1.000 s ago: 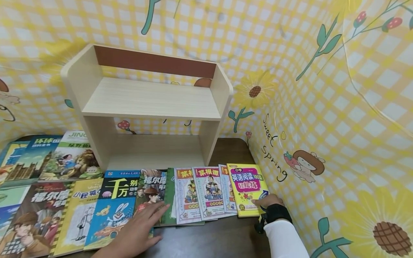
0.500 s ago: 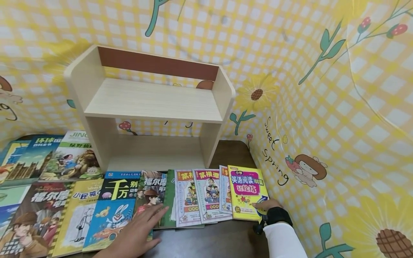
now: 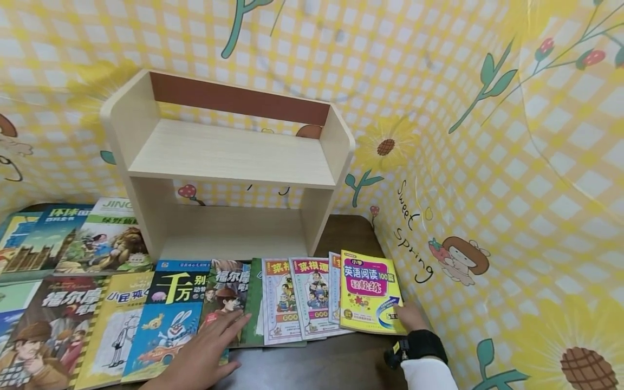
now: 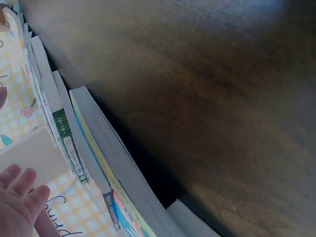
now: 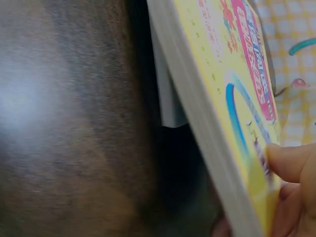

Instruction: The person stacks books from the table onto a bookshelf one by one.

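Note:
My right hand [image 3: 411, 316] grips the lower right edge of a yellow English reading workbook [image 3: 369, 292]. In the right wrist view the thumb [image 5: 289, 160] lies on its cover, other fingers are partly hidden below, and the book [image 5: 212, 64] slants with its page edge showing. It overlaps the last of several thin pale comic-style booklets [image 3: 318, 298]. My left hand [image 3: 209, 346] is spread with fingers extended over a detective book [image 3: 227, 292], its tips reaching a green book [image 3: 255, 319]. The blue rabbit book [image 3: 166, 325] lies beside the palm. In the left wrist view its fingers [image 4: 22, 182] show above the books.
A pale wooden two-tier shelf [image 3: 234, 151] stands behind the books. More books lie at the left, including a yellow spiral-edged one [image 3: 117, 325] and a white-and-green one [image 3: 109, 238]. Dark tabletop [image 3: 312, 368] shows in front. A checked wall covering [image 3: 487, 189] borders the right side.
The right hand has shifted to the yellow workbook's outer edge, uncovering its lower right corner. The workbook has moved slightly left and turned a little. The left hand stays in place.

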Demonstrator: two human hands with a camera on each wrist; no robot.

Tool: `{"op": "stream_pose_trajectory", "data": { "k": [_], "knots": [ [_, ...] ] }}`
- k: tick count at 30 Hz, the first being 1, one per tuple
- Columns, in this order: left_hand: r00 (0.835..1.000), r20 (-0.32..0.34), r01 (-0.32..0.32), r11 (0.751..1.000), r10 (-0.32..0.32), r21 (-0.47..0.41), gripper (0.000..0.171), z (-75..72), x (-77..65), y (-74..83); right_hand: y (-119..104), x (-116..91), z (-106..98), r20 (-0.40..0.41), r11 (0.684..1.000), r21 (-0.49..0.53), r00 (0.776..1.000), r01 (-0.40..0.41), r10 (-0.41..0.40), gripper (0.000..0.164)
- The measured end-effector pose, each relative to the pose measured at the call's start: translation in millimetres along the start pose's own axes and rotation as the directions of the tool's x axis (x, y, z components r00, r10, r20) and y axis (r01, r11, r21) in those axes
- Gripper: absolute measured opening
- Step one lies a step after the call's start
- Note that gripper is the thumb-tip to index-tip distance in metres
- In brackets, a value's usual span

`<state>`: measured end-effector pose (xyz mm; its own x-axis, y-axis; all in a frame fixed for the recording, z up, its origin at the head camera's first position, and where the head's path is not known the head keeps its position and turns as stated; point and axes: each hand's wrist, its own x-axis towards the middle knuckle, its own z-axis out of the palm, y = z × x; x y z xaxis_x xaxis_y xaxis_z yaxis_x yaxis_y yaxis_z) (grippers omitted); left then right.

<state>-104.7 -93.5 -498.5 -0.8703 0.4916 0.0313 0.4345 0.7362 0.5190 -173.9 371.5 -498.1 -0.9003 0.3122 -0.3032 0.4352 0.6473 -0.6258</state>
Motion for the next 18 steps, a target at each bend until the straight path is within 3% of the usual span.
{"op": "stream_pose_trajectory", "data": {
  "k": [2, 5, 8, 13, 18],
  "knots": [
    [1.000, 0.008, 0.009, 1.000, -0.009, -0.006, 0.083, 0.4, -0.1, -0.7, 10, 13, 15, -0.040, 0.992, 0.110, 0.997, -0.063, 0.068, 0.042],
    [1.000, 0.014, 0.020, 1.000, -0.020, -0.016, 0.084, 0.4, -0.2, -1.1, 19, 13, 21, -0.058, 0.953, 0.298, 0.995, -0.058, 0.079, 0.038],
    [0.999, 0.006, 0.032, 0.999, -0.032, -0.022, 0.084, 0.2, -0.6, -1.0, 22, 5, 19, -0.036, 0.914, 0.402, 0.997, -0.051, 0.071, 0.040],
    [0.993, 0.028, 0.115, 0.991, -0.113, -0.068, 0.086, 0.9, 0.8, 0.9, 21, -5, 22, -0.015, 0.891, 0.451, 0.998, -0.050, 0.064, 0.038],
    [0.976, 0.067, 0.217, 0.962, -0.209, -0.168, 0.090, 1.4, 4.5, 0.6, 15, -16, 25, 0.076, 0.885, 0.465, 0.997, -0.018, -0.020, 0.041]
  ]
}}
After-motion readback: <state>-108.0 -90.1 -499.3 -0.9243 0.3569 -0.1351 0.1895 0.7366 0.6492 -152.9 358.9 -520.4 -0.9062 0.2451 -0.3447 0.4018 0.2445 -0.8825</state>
